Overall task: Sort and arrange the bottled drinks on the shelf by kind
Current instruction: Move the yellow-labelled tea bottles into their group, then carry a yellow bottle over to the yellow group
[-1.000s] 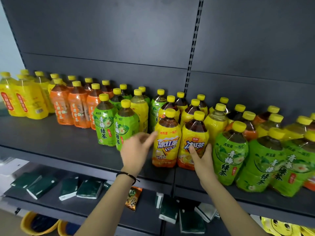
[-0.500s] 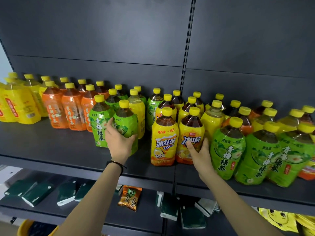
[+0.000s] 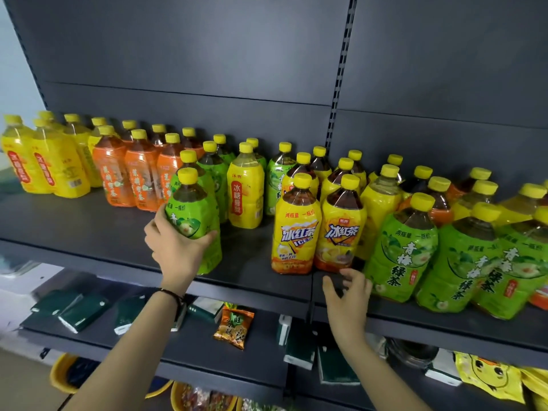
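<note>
Bottled drinks with yellow caps line the dark shelf (image 3: 89, 229). My left hand (image 3: 175, 247) grips a green-label tea bottle (image 3: 195, 215) near the shelf's front, tilted a little toward me. Behind it stand more green bottles (image 3: 213, 176) and one yellow-label bottle (image 3: 245, 188). Two yellow iced-tea bottles (image 3: 296, 232) stand side by side at centre front. My right hand (image 3: 347, 295) hovers below them at the shelf edge, fingers loosely spread, holding nothing. Green-label bottles (image 3: 406, 250) crowd the right front.
Orange-label bottles (image 3: 139, 176) and large yellow bottles (image 3: 44, 170) fill the left. A lower shelf carries dark green packets (image 3: 83, 310), an orange snack bag (image 3: 234, 326) and boxes. Yellow baskets (image 3: 62, 375) sit on the floor. A slotted upright (image 3: 338, 84) divides the back panel.
My left hand has pulled the green bottle forward and left, away from its row. My right hand let go of the right iced-tea bottle and dropped to the shelf edge.
</note>
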Motion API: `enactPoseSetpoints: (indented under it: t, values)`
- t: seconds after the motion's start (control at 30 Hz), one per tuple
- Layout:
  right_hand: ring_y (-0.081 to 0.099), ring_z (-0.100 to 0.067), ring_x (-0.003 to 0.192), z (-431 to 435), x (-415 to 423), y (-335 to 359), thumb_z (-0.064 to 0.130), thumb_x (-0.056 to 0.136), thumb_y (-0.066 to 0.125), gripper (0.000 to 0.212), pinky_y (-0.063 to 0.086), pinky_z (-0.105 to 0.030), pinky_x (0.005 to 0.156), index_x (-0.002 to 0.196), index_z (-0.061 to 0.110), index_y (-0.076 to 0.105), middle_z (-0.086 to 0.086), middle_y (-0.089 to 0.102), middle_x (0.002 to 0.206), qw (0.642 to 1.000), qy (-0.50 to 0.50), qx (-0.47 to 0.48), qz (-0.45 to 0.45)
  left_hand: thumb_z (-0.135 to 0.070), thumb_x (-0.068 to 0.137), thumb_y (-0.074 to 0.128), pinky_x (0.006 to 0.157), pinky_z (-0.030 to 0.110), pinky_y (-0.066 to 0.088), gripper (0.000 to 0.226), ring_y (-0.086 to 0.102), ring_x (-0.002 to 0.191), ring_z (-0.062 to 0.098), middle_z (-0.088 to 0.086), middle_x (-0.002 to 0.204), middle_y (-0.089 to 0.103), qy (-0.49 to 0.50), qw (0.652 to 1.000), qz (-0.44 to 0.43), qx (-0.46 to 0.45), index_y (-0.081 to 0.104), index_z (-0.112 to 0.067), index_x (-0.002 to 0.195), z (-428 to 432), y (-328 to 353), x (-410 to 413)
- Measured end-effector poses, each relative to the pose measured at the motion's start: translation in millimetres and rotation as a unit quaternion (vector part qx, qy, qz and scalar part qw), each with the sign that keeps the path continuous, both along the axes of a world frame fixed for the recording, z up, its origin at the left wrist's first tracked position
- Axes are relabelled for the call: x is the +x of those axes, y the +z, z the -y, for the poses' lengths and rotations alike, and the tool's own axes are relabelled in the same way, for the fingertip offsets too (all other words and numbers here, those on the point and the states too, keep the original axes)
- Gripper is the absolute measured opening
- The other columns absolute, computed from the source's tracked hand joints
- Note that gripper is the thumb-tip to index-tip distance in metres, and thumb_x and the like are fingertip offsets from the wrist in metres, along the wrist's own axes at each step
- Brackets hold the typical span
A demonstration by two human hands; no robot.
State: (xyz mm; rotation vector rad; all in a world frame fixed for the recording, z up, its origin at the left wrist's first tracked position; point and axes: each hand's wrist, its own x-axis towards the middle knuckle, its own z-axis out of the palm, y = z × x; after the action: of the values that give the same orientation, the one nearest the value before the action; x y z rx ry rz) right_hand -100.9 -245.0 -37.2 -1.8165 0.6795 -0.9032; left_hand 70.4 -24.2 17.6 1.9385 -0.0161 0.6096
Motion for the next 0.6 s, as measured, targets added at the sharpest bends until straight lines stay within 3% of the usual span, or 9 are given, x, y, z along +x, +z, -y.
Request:
enactPoseSetpoints:
  t: [0.1,0.23,0.37,0.47,0.53,0.6]
  values:
    - [0.058,-0.008,0.094,-32.2,10.8,7.3,0.022,0.086,0.068,0.02,0.05,-0.027,0.082,0.097,0.032,0.054,0.006,0.058,0.104,0.989,0.145,-0.02,-0.006,-0.029,0.055,0.09,0.099,0.056,0.034,0.106,0.03,0.128,0.037,0.018,0.137,0.033,0.004,1.0,0.013,-0.002,0.029,-0.015,0.141,-16.7,-0.1,3.8]
    - [0.056,-0.007,0.106,-77.2,66.4,30.2,0.025,0.086,0.068,0.038,0.05,-0.026,0.09,0.12,0.027,0.051,0.006,0.057,0.118,0.959,0.28,0.0,-0.038,-0.022,0.055,0.091,0.104,0.044,0.03,0.107,0.029,0.128,0.03,0.02,0.136,0.032,-0.033,0.999,0.031,-0.01,0.029,-0.011,0.141,-37.5,0.2,19.4]
    - [0.051,-0.01,0.113,-97.3,130.0,55.4,0.029,0.087,0.067,0.053,0.045,-0.025,0.093,0.134,0.02,0.043,0.005,0.051,0.128,0.966,0.253,0.013,-0.043,-0.018,0.057,0.09,0.099,0.024,0.026,0.108,0.028,0.12,0.015,0.018,0.138,0.029,-0.086,0.995,0.039,-0.004,0.025,-0.008,0.142,-60.6,-2.7,42.7]
    - [0.046,-0.01,0.115,-94.6,173.8,73.6,0.03,0.084,0.07,0.07,0.04,-0.025,0.093,0.142,0.02,0.033,0.008,0.045,0.126,0.974,0.217,0.056,-0.012,-0.02,0.053,0.092,0.105,0.034,0.033,0.111,0.027,0.121,0.015,0.019,0.136,0.029,-0.087,0.995,0.042,-0.001,0.026,-0.007,0.14,-75.1,-3.0,65.0]
    - [0.042,-0.016,0.124,-90.2,202.0,82.3,0.031,0.08,0.074,0.081,0.038,-0.029,0.097,0.145,0.021,0.026,0.001,0.039,0.137,0.983,0.169,0.069,-0.002,-0.023,0.048,0.094,0.105,0.044,0.037,0.113,0.028,0.124,0.021,0.019,0.132,0.031,-0.084,0.995,0.045,0.006,0.027,-0.005,0.138,-79.9,-3.9,78.6]
    - [0.031,-0.023,0.136,-85.3,226.1,85.0,0.033,0.077,0.076,0.092,0.032,-0.036,0.106,0.149,0.02,0.019,-0.006,0.025,0.15,0.991,0.108,0.071,-0.021,-0.028,0.046,0.094,0.103,0.044,0.039,0.115,0.029,0.124,0.024,0.017,0.13,0.032,-0.092,0.994,0.056,0.022,0.028,-0.005,0.137,-83.3,-6.8,87.7]
